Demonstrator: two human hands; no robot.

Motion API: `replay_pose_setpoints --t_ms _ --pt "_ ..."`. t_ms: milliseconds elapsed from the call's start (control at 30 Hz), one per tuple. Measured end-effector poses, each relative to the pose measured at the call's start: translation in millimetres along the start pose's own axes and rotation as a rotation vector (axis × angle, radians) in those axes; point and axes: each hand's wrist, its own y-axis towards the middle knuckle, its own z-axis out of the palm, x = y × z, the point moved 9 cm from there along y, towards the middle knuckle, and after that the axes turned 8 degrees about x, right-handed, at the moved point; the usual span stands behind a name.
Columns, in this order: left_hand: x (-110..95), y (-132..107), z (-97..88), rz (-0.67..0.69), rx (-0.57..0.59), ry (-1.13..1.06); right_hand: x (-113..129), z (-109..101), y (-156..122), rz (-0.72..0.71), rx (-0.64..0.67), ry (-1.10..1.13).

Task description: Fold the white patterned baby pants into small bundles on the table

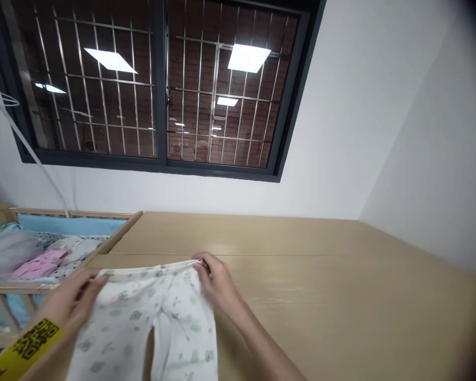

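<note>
Centrally, along the bottom of the head view, a pair of small white cloth trousers printed with pale green and grey motifs (pixel 161 296) is spread over a light wood-coloured, smooth tabletop (pixel 321 296), its waistband towards the middle of the frame and its legs running out of the lower edge. At lower left, the left hand (pixel 73 302) has its fingers and thumb drawn together on the left corner of the waistband; a yellow band with black square codes (pixel 34 341) lies across that forearm. Just below the centre of the frame, the right hand (pixel 214 278) pinches the opposite corner between thumb and curled fingers, so the waistband stretches between both hands. A narrow gap parts the trouser legs. On the left side of the frame, a pale wooden crib with slatted sides (pixel 117 235) adjoins the tabletop; it has a light blue fabric lining (pixel 75 225) and holds a crumpled pink cloth (pixel 42 264) among whitish fabrics. A thin white curved pole (pixel 35 156) rises behind it towards the left edge. Across the upper left and centre, a dark-framed window (pixel 222 172) shows metal bars, brickwork and bright rectangular reflections, set in a plain white wall (pixel 333 132).
</note>
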Motion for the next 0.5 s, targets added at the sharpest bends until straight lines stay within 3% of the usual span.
replay_pose_setpoints --t_ms 133,233,333,400,500 --pt "-29.4 37.6 66.7 0.103 0.081 -0.202 -60.5 -17.2 0.3 0.012 -0.068 -0.124" --pt "-28.9 54.1 127.1 0.088 0.185 -0.244 -112.5 -21.8 -7.2 0.109 -0.08 -0.242" --pt "-25.0 63.3 176.6 0.125 0.264 -0.147 -157.2 -19.9 -18.5 0.22 -0.048 -0.35" --pt "-22.8 67.5 200.1 0.147 0.295 -0.068 -179.0 -15.3 -25.7 0.268 -0.012 -0.361" --pt "-21.4 71.7 218.2 0.154 0.288 0.004 -197.4 -8.7 -33.5 0.322 0.03 -0.346"
